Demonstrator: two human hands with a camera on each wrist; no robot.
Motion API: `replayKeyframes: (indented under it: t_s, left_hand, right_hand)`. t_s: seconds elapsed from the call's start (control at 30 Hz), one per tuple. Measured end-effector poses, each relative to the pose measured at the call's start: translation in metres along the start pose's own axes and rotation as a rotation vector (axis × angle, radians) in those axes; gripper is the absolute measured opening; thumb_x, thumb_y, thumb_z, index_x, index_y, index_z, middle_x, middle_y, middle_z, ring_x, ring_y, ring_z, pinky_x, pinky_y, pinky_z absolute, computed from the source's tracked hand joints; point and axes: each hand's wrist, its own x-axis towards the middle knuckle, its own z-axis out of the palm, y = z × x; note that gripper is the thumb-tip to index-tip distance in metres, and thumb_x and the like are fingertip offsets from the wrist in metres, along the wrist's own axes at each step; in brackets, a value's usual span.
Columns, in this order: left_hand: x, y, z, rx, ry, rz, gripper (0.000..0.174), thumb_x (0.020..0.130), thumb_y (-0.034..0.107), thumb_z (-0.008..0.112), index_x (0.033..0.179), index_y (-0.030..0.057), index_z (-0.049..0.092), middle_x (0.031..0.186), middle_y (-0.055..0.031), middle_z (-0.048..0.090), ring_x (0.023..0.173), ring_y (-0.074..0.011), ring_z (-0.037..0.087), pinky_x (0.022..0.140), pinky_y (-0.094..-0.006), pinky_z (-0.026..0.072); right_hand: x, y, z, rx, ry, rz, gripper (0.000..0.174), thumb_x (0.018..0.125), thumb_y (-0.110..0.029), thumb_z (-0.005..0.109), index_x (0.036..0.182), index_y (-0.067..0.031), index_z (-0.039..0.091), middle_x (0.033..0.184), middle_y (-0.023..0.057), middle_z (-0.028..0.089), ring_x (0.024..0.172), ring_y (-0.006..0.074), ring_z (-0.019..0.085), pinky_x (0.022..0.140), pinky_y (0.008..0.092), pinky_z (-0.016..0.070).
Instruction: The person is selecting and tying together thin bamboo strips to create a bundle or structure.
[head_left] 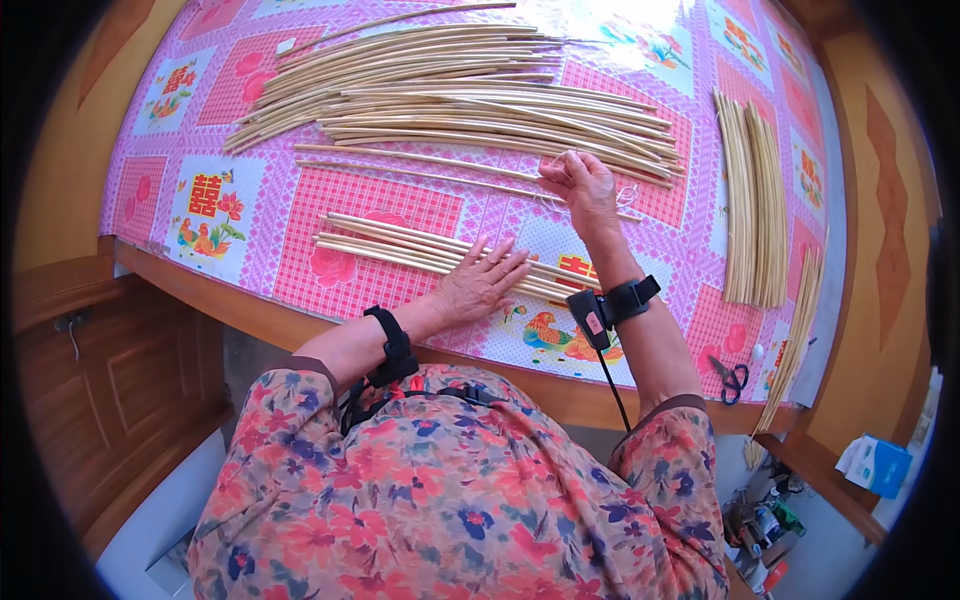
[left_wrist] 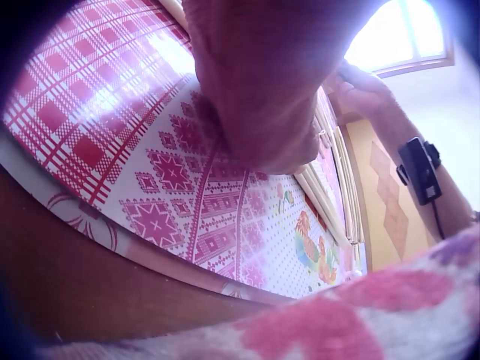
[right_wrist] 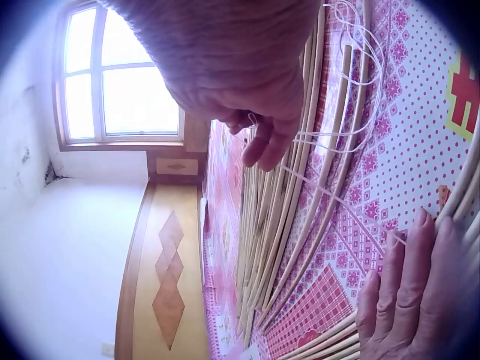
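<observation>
My left hand [head_left: 482,283] lies with straight fingers across a small bundle of pale, slender sticks [head_left: 385,240] near the table's front edge. Farther out, above the table, my right hand [head_left: 583,190] is raised with thumb and fingers curled together, pinching a thin white string [right_wrist: 322,191]. In the right wrist view, the string slants from the right hand down to the left fingertips [right_wrist: 421,219]. Loose loops of it hang beside the right hand. The left wrist view shows mostly the underside of the left hand and wrist, with its fingers hidden.
A large pile of sticks [head_left: 450,110] spreads across the back of the table, with two separate sticks in front. Further bundles [head_left: 750,200] stand along the right side. Scissors [head_left: 735,382] lie near the right front corner. A patterned pink cloth [head_left: 390,295] covers the table.
</observation>
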Motion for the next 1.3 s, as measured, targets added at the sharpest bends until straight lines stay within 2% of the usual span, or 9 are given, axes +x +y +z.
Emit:
replayKeyframes:
  t_s: [0.4, 0.47, 0.53, 0.6, 0.77, 0.87, 0.97, 1.0, 1.3]
  left_hand:
    - [-0.005, -0.002, 0.01, 0.0, 0.008, -0.016, 0.066, 0.077, 0.041, 0.05, 0.13, 0.008, 0.028, 0.137, -0.0078, 0.025, 0.129, -0.0242, 0.016, 0.104, -0.045, 0.0052]
    - [-0.005, -0.001, 0.01, 0.058, 0.034, 0.015, 0.064, 0.081, 0.043, 0.044, 0.13, 0.0061, 0.028, 0.137, -0.0083, 0.024, 0.129, -0.024, 0.015, 0.105, -0.0441, 0.0064]
    - [-0.005, -0.001, 0.009, 0.065, 0.032, 0.014, 0.064, 0.081, 0.044, 0.042, 0.13, 0.0054, 0.027, 0.137, -0.009, 0.023, 0.129, -0.0232, 0.014, 0.105, -0.0433, 0.0054]
    - [-0.006, 0.0, 0.008, 0.03, 0.014, 0.006, 0.064, 0.081, 0.044, 0.042, 0.13, 0.0055, 0.026, 0.137, -0.0094, 0.023, 0.129, -0.0231, 0.015, 0.105, -0.0428, 0.0055]
    - [-0.002, 0.001, 0.003, 0.013, -0.016, 0.013, 0.066, 0.079, 0.043, 0.046, 0.13, 0.0057, 0.027, 0.137, -0.0094, 0.023, 0.129, -0.0236, 0.014, 0.106, -0.0409, 0.0048]
    - [-0.002, 0.002, 0.0, 0.022, -0.053, 0.008, 0.065, 0.079, 0.041, 0.047, 0.13, 0.0056, 0.027, 0.137, -0.0099, 0.023, 0.129, -0.0237, 0.015, 0.106, -0.0403, 0.0055]
    - [-0.002, 0.003, -0.003, 0.038, -0.045, 0.008, 0.064, 0.079, 0.041, 0.047, 0.129, 0.0054, 0.027, 0.137, -0.0106, 0.024, 0.129, -0.024, 0.015, 0.105, -0.0402, 0.0063]
    - [-0.003, 0.002, -0.003, 0.049, -0.04, -0.006, 0.064, 0.079, 0.04, 0.047, 0.129, 0.0053, 0.028, 0.136, -0.0109, 0.024, 0.129, -0.0242, 0.015, 0.105, -0.0404, 0.0068]
    - [-0.015, 0.0, -0.005, 0.069, -0.074, -0.02, 0.059, 0.08, 0.034, 0.049, 0.128, 0.0057, 0.031, 0.137, -0.012, 0.022, 0.129, -0.0239, 0.015, 0.105, -0.0402, 0.0067]
  right_hand:
    - [0.009, 0.004, 0.012, 0.068, -0.008, -0.095, 0.017, 0.087, -0.015, 0.046, 0.082, 0.0013, 0.051, 0.073, 0.0121, 0.058, 0.072, 0.0212, 0.062, 0.066, 0.0309, 0.0538]
    - [0.006, -0.003, 0.009, -0.028, -0.042, -0.026, 0.017, 0.087, -0.016, 0.047, 0.086, 0.0007, 0.05, 0.077, 0.0094, 0.056, 0.075, 0.0216, 0.061, 0.072, 0.0336, 0.0522]
    - [0.003, -0.008, -0.001, -0.166, -0.042, -0.043, 0.021, 0.086, -0.018, 0.05, 0.094, 0.0014, 0.053, 0.07, 0.0079, 0.058, 0.067, 0.0171, 0.061, 0.064, 0.028, 0.0519]
    - [-0.007, -0.013, -0.009, -0.752, 0.031, -0.133, 0.024, 0.084, -0.016, 0.051, 0.099, 0.0019, 0.054, 0.068, 0.0074, 0.059, 0.059, 0.0108, 0.059, 0.052, 0.0218, 0.0476]
    - [-0.064, -0.021, -0.04, -1.029, 0.224, -0.354, 0.039, 0.079, -0.008, 0.054, 0.117, -0.0065, 0.044, 0.058, 0.0081, 0.051, 0.047, 0.0145, 0.049, 0.048, 0.0293, 0.0412]
    - [-0.103, -0.003, -0.049, -1.174, 0.147, -0.421, 0.038, 0.074, -0.008, 0.059, 0.11, -0.0066, 0.047, 0.08, 0.0107, 0.054, 0.067, 0.0255, 0.054, 0.06, 0.0346, 0.0443]
    - [-0.133, 0.018, -0.043, -1.432, -0.071, -0.682, 0.009, 0.072, -0.011, 0.058, 0.077, -0.007, 0.053, 0.071, 0.0086, 0.051, 0.069, 0.0249, 0.053, 0.062, 0.0344, 0.044]
    - [-0.137, 0.025, -0.042, -1.422, -0.093, -0.678, 0.008, 0.07, -0.011, 0.059, 0.074, -0.0077, 0.052, 0.069, 0.007, 0.049, 0.068, 0.0241, 0.051, 0.063, 0.0348, 0.0426]
    - [-0.129, 0.057, -0.069, -1.166, 0.004, -0.699, 0.009, 0.072, -0.009, 0.059, 0.076, -0.0055, 0.051, 0.085, 0.0101, 0.052, 0.091, 0.0285, 0.05, 0.079, 0.0385, 0.0392]
